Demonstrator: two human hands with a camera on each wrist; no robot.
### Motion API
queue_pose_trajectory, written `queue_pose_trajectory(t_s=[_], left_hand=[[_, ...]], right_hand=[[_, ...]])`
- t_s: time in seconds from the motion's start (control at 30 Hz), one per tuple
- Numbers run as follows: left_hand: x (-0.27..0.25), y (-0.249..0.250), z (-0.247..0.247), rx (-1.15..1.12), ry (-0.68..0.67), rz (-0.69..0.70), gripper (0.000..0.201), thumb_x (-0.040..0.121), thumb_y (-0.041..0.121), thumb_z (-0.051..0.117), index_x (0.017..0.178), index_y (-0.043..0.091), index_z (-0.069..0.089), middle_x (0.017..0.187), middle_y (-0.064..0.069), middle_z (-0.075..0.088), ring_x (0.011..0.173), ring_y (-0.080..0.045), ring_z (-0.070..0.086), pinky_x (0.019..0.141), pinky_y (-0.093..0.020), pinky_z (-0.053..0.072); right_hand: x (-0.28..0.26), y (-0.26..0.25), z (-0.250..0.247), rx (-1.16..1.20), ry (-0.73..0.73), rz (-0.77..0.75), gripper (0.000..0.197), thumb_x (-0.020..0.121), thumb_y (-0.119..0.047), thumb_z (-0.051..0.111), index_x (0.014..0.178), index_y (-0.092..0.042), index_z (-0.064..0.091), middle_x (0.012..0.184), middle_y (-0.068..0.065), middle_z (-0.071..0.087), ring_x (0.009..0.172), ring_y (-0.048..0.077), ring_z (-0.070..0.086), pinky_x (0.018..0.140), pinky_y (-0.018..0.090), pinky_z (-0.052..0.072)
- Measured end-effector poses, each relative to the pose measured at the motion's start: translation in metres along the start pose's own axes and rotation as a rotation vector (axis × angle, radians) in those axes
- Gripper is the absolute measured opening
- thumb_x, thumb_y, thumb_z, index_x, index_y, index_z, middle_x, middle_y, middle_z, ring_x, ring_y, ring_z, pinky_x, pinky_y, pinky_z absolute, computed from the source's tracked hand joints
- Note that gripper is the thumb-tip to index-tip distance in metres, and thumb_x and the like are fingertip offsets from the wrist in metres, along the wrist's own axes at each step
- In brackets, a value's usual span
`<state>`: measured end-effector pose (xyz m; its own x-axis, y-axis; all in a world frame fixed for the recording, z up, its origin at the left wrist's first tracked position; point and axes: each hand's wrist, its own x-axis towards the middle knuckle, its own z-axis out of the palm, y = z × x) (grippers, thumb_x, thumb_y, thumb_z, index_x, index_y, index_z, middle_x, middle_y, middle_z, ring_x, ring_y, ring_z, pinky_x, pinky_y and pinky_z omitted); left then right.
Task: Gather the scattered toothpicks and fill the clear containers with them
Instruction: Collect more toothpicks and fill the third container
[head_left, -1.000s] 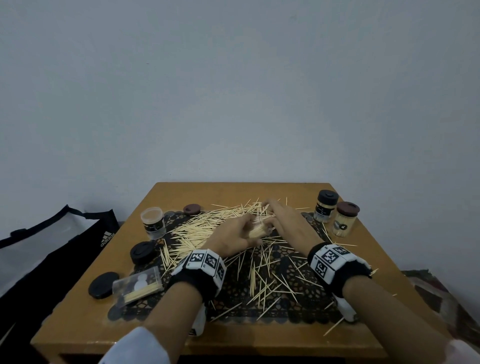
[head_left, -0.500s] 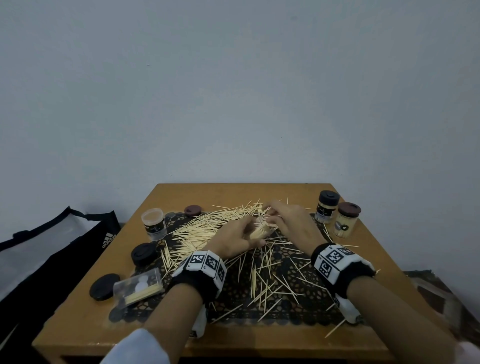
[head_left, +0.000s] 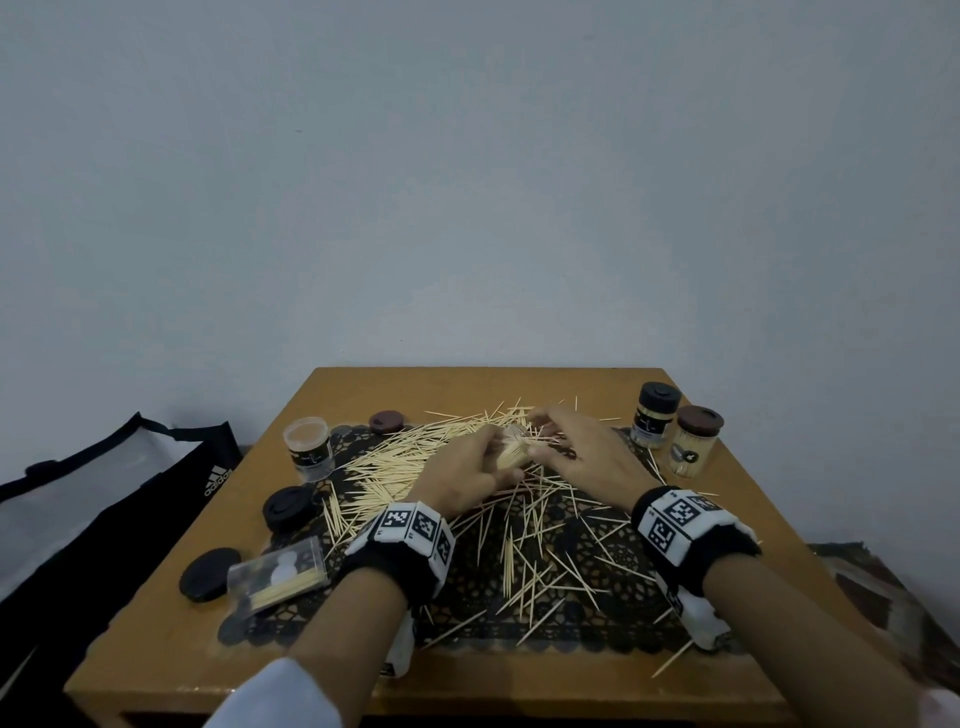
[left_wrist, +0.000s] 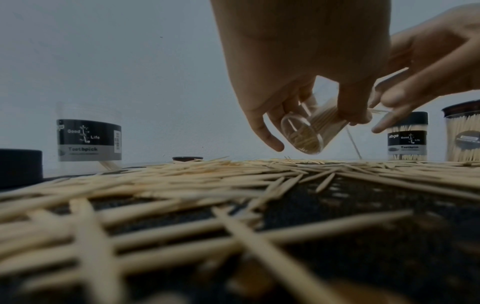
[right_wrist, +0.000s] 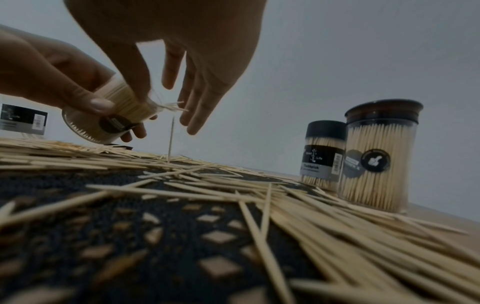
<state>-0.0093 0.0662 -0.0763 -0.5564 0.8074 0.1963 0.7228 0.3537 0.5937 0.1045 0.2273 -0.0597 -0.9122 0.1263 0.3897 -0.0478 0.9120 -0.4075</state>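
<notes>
Toothpicks (head_left: 415, 462) lie strewn across the dark lace mat (head_left: 582, 613) on the wooden table (head_left: 156, 639), thickest just left of the hands and thinner toward the near edge. Left hand (head_left: 467, 473) has its fingers curled round a clear jar (left_wrist: 309, 131), tipped on its side above the pile, mouth toward the right hand, already well packed with sticks. Right hand (head_left: 576, 457) sits at that mouth, thumb on the protruding tips, the other fingers straight and spread; whether it pinches any sticks I cannot tell. One loose toothpick (right_wrist: 170, 142) stands almost upright just under the jar's mouth, tip down in the pile. Off to the right, well apart from the hands, two capped jars stand touching, a black-lidded jar (head_left: 654, 421) and a brown-lidded jar (head_left: 693, 439), both full. On the left an open jar (head_left: 308, 447) stands upright, with only a few sticks visible at its bottom, with loose lids (head_left: 288, 506) and a flat clear box (head_left: 278, 574) nearer the front-left corner.
</notes>
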Motion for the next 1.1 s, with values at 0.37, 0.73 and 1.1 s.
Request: queue_pose_trajectory(t_s=[0.37,0.73,1.1], left_hand=[[0.002,-0.001,0.001,-0.014,-0.1,0.04,0.059,0.084,0.039,0.072,0.132,0.013,0.049,0.118,-0.004,0.065,0.094,-0.015,0.06,0.083,-0.025,0.047],[0.002,-0.002,0.002,0.01,-0.105,0.083,0.052,0.085,0.047,0.069,0.121,0.015,0.05,0.102,-0.001,0.064,0.081,-0.014,0.059,0.067,-0.021,0.041],[-0.002,-0.007,-0.006,0.155,0.258,-0.19,0.054,0.095,0.057,0.044,0.122,0.01,0.041,0.105,-0.005,0.064,0.085,-0.021,0.063,0.074,-0.031,0.053]], right_hand=[[0.004,0.003,-0.003,-0.107,0.187,-0.175,0.014,0.083,0.002,0.066,0.086,-0.011,0.072,0.082,-0.001,0.07,0.071,0.004,0.056,0.067,0.013,0.042],[0.004,-0.01,0.003,-0.156,0.269,-0.224,0.015,0.093,-0.007,0.054,0.104,-0.011,0.064,0.099,0.002,0.066,0.073,0.012,0.06,0.069,0.017,0.05],[0.0,-0.002,0.006,-0.27,-0.329,0.132,0.07,0.095,-0.054,0.041,0.152,-0.019,0.021,0.157,0.003,0.025,0.141,0.02,0.029,0.112,0.04,0.033]])
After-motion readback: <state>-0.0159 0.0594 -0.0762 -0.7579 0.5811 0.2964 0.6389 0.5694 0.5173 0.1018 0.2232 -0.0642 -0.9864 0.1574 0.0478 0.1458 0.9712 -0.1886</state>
